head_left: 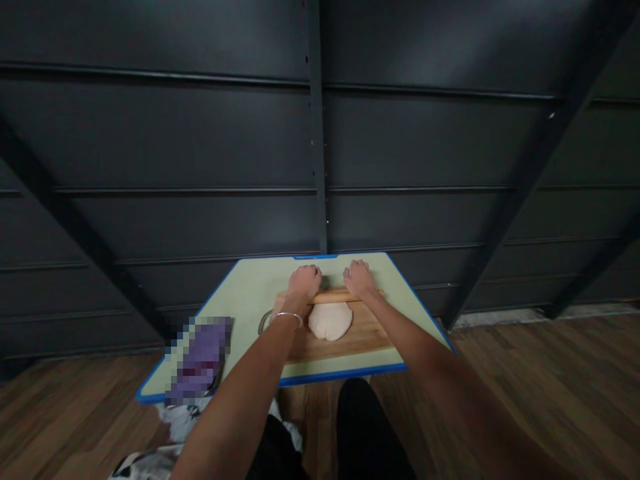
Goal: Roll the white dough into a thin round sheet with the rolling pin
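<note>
A flattened piece of pale dough lies on a wooden board, which rests on a light green table with a blue edge. A wooden rolling pin lies across the far edge of the dough. My left hand is closed over the pin's left part, with a silver bangle on the wrist. My right hand is closed over the pin's right part. Both arms stretch forward over the board.
A blurred purple object lies on the table's near left corner. A metal rim shows by my left wrist. Dark metal panels and slanted beams rise right behind the table. Wooden floor surrounds it.
</note>
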### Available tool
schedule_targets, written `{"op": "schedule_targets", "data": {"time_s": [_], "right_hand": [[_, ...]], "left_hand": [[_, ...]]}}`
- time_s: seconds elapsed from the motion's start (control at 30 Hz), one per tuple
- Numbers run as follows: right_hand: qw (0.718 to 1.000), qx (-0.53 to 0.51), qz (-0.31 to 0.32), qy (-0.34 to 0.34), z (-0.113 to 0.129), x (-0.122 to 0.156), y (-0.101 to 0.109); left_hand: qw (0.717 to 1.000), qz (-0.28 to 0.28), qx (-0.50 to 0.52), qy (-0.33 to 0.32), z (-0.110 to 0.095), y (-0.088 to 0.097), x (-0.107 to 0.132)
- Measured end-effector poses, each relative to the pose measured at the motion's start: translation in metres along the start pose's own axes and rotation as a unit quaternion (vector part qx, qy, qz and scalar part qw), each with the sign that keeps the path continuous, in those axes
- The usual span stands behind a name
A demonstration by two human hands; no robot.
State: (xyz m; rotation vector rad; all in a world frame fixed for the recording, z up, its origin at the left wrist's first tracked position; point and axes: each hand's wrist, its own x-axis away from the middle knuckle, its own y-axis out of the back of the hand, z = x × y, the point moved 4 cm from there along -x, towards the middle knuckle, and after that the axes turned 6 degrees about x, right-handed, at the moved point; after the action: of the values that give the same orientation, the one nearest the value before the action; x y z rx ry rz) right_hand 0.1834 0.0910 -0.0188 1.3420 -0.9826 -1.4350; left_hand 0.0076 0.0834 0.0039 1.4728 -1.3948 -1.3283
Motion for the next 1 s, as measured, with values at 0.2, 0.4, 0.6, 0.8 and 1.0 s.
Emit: {"op": "schedule_targets", "data": {"time_s": [0.2,0.4,0.6,0.8,1.0], "right_hand": [[1.000,-0.004,0.008,-0.001,0.000,-0.012,-0.003],[1.000,-0.003,0.005,0.009,0.004,-0.018,0.001],[1.000,-0.006,0.021,0.012,0.005,-0.031,-0.003],[0.999,-0.003,0.030,0.014,0.005,-0.034,-0.005],[0.999,-0.004,0.033,-0.006,0.004,-0.029,-0.003]], "left_hand": [[1.000,-0.010,-0.014,-0.001,-0.005,0.005,-0.004],[0.999,-0.014,-0.023,0.024,-0.007,0.010,-0.010],[0.999,-0.014,-0.026,0.030,-0.002,0.006,-0.023],[0.999,-0.006,-0.022,0.027,-0.003,0.004,-0.027],[0.999,-0.017,-0.019,0.030,0.002,-0.002,-0.024]]}}
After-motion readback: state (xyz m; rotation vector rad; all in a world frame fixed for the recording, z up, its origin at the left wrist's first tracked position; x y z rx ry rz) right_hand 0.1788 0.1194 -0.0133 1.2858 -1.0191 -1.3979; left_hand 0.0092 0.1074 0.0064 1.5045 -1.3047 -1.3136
